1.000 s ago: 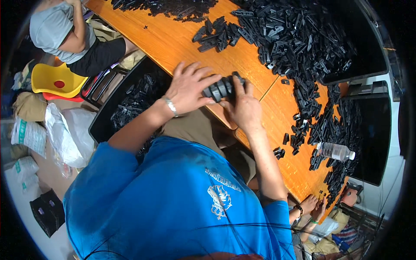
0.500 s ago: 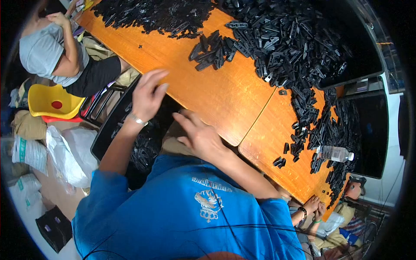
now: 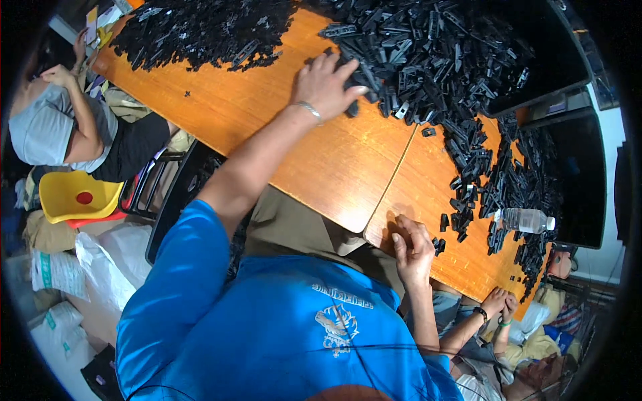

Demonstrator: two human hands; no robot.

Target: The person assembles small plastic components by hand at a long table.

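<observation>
"Where was the left hand [image 3: 325, 87]?"
"Spread wide over black plastic pieces [image 3: 352, 109], thumb apart."
"And the right hand [image 3: 416, 255]?"
"Loosely curled at the counter's [image 3: 321, 180] edge, thumb parted from fingers, small black parts [image 3: 439, 246] just to its right."

Upper centre: left hand [image 3: 326, 90] obscures black pieces [image 3: 352, 108] beneath it, grip indeterminate | Upper left: dark heap [image 3: 200, 33] runs past top edge, individual parts too small to identify | Upper right: large pile [image 3: 428, 53] is cropped by top edge | Left: left arm [image 3: 257, 157] partly hides black bin [image 3: 167, 217]
</observation>
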